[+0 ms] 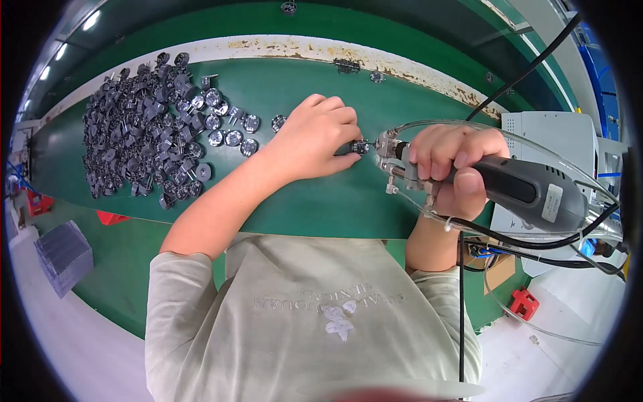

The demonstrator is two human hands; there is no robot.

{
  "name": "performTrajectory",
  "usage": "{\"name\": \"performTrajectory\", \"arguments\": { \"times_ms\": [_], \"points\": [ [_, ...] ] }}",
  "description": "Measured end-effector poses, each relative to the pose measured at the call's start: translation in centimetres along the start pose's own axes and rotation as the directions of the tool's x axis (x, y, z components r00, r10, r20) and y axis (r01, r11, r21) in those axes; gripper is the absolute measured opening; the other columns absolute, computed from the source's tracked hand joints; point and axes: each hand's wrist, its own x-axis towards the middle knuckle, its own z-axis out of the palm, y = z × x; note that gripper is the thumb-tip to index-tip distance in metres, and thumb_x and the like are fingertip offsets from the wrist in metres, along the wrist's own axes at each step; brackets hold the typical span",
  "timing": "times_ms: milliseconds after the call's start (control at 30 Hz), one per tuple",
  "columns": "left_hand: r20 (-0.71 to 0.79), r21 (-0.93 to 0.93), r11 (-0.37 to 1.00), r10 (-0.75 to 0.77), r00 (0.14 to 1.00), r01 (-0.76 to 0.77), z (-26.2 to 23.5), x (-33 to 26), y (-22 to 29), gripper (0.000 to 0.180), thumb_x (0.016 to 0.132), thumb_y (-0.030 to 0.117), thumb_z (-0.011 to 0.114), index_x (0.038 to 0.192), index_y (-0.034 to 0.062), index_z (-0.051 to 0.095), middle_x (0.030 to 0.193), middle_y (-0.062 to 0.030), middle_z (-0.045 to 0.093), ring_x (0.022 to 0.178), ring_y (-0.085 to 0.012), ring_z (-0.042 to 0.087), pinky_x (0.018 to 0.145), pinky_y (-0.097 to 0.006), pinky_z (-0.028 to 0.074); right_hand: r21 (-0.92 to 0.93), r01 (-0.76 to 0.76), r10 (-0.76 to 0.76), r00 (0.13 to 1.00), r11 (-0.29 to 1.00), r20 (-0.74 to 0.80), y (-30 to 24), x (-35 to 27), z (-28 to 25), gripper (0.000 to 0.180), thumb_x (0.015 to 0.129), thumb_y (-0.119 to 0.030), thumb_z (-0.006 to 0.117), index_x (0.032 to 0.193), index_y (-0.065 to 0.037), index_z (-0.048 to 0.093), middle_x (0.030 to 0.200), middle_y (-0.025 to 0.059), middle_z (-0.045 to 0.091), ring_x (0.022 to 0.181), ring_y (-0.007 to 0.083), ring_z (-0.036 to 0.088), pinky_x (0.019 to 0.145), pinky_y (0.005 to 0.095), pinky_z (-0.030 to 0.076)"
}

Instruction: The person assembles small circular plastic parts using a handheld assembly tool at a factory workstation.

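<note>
My left hand [320, 137] rests on the green table with thumb and fingers pinched on a small dark round part [362, 147], whose metallic face shows at the fingertips. Wrapped round a grey and black electric screwdriver [536, 189] is my right hand [457, 164]. The tool lies sideways, its metal nose [386, 145] pointing left, right beside the part; whether they touch is hard to tell. One more round part [278, 122] sits just behind my left wrist. Farther left, several loose parts [233, 137] lie with metallic faces up, beside a large heap of dark parts [137, 127].
A clear hose [569, 164] and black cables [536, 70] run to the screwdriver. At the right stands a white machine housing [559, 137]. A worn white ledge [268, 47] borders the table's far side. On the floor are a grey-blue box [63, 256] and a red bin [524, 304].
</note>
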Motion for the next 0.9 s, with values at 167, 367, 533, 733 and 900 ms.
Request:
{"name": "performTrajectory", "arguments": {
  "times_ms": [167, 367, 533, 733, 900],
  "points": [
    [-0.009, 0.004, 1.0, 0.01, 1.0, -0.01, 0.1, -0.1, -0.1, 0.022, 0.072, 0.025, 0.078, 0.088, 0.0112, 0.071, 0.087, -0.0013, 0.058, 0.091, -0.021, 0.055, 0.082, -0.035, 0.042, -0.004, -0.01, 0.01, 1.0, 1.0, 0.005, 0.0, 0.1, 0.2, 0.029, 0.083, -0.011, 0.075, 0.085, -0.005, 0.048, 0.063, 0.0055, 0.053, 0.05, 0.0156, 0.049, 0.052, 0.0343, 0.048],
    [-0.004, 0.004, 1.0, 0.007, 1.0, -0.007, 0.1, -0.1, -0.1, 0.023, 0.072, 0.025, 0.078, 0.088, 0.0113, 0.071, 0.088, -0.0015, 0.059, 0.092, -0.0212, 0.055, 0.082, -0.035, 0.042, -0.005, -0.01, 0.01, 1.0, 1.0, -0.024, -0.1, -0.2, 0.3, 0.03, 0.083, -0.013, 0.076, 0.085, -0.005, 0.048, 0.063, 0.0053, 0.053, 0.051, 0.0155, 0.049, 0.053, 0.0339, 0.048],
    [-0.002, -0.006, 1.0, 0.004, 1.0, -0.004, 0.0, 0.0, -0.1, 0.023, 0.072, 0.025, 0.078, 0.088, 0.0106, 0.071, 0.088, -0.0014, 0.058, 0.092, -0.0213, 0.056, 0.082, -0.035, 0.042, -0.039, -0.017, 0.017, 1.0, 0.999, -0.013, 0.1, 0.1, 0.6, 0.029, 0.083, -0.012, 0.075, 0.085, -0.005, 0.047, 0.062, 0.0049, 0.053, 0.05, 0.0154, 0.048, 0.053, 0.0338, 0.048],
    [-0.001, -0.049, 0.999, 0.021, 1.0, -0.021, 0.1, 0.3, -0.2, 0.022, 0.071, 0.023, 0.078, 0.086, 0.0084, 0.07, 0.086, -0.0024, 0.059, 0.091, -0.0221, 0.057, 0.083, -0.036, 0.043, -0.071, 0.06, -0.056, 0.996, 0.996, 0.066, 0.4, 0.1, 0.8, 0.024, 0.08, -0.002, 0.073, 0.085, -0.003, 0.05, 0.064, 0.0077, 0.058, 0.054, 0.0159, 0.054, 0.052, 0.0299, 0.048],
    [-0.006, -0.016, 0.999, 0.044, 0.999, -0.044, -0.1, 0.3, -0.4, 0.022, 0.071, 0.024, 0.077, 0.085, 0.0086, 0.071, 0.085, -0.002, 0.059, 0.091, -0.0216, 0.057, 0.084, -0.037, 0.043, -0.366, -0.056, 0.109, 0.986, 0.929, 0.126, 0.3, 0.5, 1.1, 0.023, 0.086, -0.01, 0.068, 0.079, -0.004, 0.046, 0.06, 0.0064, 0.05, 0.049, 0.0175, 0.048, 0.053, 0.0348, 0.047]
  ]
}}
